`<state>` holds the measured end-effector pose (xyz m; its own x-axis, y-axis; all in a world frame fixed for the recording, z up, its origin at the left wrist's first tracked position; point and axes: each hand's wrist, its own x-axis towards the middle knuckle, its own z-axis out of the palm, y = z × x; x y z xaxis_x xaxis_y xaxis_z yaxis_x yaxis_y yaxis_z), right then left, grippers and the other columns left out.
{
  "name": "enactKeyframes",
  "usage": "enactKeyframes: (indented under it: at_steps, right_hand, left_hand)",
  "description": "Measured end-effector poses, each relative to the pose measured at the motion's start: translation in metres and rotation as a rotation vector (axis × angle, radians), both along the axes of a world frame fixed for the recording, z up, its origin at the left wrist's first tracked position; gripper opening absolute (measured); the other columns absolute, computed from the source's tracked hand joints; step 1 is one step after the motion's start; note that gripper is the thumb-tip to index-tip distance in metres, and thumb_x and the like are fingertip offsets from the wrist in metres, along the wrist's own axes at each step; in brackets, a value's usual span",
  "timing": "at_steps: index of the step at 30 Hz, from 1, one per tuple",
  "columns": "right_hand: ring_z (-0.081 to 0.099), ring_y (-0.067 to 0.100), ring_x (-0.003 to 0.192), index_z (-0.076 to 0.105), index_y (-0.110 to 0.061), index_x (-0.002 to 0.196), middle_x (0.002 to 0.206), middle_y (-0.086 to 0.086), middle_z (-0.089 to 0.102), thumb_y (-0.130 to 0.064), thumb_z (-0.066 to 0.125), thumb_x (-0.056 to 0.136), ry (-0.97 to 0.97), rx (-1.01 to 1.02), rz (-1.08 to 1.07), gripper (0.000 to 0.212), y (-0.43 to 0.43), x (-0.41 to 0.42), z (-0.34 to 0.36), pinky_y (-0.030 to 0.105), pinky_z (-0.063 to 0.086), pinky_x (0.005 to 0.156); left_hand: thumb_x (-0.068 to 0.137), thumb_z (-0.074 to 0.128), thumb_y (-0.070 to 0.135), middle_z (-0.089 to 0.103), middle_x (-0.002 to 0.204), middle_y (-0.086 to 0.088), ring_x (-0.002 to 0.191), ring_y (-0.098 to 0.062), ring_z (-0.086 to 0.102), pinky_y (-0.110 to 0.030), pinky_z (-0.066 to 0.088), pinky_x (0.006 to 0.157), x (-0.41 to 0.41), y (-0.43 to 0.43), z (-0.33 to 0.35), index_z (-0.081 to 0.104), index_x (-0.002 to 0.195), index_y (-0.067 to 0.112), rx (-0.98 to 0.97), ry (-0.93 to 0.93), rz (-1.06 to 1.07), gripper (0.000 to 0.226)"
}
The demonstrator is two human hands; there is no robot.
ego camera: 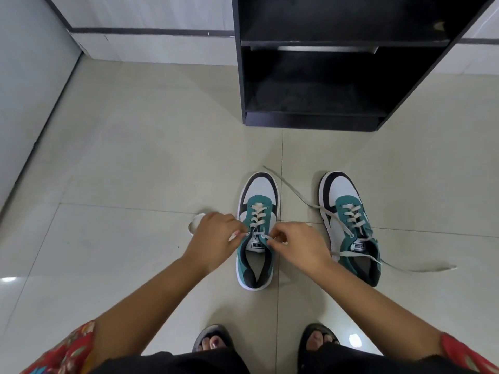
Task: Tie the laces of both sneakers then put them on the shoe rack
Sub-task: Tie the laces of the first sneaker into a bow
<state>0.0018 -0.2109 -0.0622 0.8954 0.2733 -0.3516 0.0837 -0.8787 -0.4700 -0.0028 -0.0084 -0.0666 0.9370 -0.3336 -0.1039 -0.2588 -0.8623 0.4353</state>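
On the tiled floor [129,163] in front of the black rack [318,85], two teal-and-white sneakers stand side by side, toes toward the rack and well apart from it. Over the left sneaker [256,230], the left hand [216,238] and right hand [299,247] meet at the top eyelets, each with fingers curled and fingertips pinching an end of its lace [258,215]; a loop of lace shows beyond the left hand. The right sneaker [351,225] is untouched, its loose lace [291,190] trailing across the floor on both sides.
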Motion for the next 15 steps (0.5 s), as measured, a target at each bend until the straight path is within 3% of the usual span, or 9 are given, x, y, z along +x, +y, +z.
enactKeyframes:
  at_steps: [3,7,11,15]
  right_hand:
    - [0.064,0.019,0.089,0.068,-0.023,0.091,0.095,-0.004,0.071,-0.033,0.055,0.088,-0.031,-0.059,0.020,0.016,-0.006,0.006,0.001,0.029,0.045,0.067]
    - [0.064,0.022,0.090,0.068,-0.021,0.089,0.096,0.000,0.071,-0.030,0.054,0.087,0.003,-0.131,-0.012,0.017,-0.016,0.009,0.001,0.034,0.052,0.074]
    - [0.064,0.022,0.087,0.067,-0.022,0.087,0.093,0.000,0.071,-0.032,0.056,0.087,0.076,-0.126,-0.050,0.014,-0.021,0.007,-0.003,0.034,0.052,0.072]
    - [0.063,0.019,0.084,0.067,-0.021,0.086,0.090,-0.002,0.071,-0.032,0.058,0.088,0.073,-0.093,-0.074,0.014,-0.027,0.006,-0.008,0.031,0.050,0.070]
  left_hand:
    - [0.078,0.056,0.026,0.067,0.069,0.007,0.066,-0.018,0.060,-0.038,0.047,0.090,0.003,0.009,-0.003,0.069,0.072,0.026,0.123,-0.070,-0.002,0.015]
    - [0.071,0.059,0.022,0.060,0.061,0.008,0.063,-0.017,0.058,-0.038,0.040,0.094,0.002,0.012,-0.003,0.043,0.057,0.028,0.166,-0.053,0.059,0.022]
    - [0.072,0.059,0.019,0.061,0.063,0.008,0.064,-0.016,0.058,-0.032,0.033,0.097,0.002,0.016,-0.010,0.059,0.060,0.020,0.152,-0.021,0.105,0.012]
    - [0.071,0.061,0.018,0.060,0.059,0.007,0.060,-0.015,0.055,-0.036,0.038,0.098,-0.001,0.022,-0.017,0.054,0.057,0.021,0.141,-0.030,0.123,0.016]
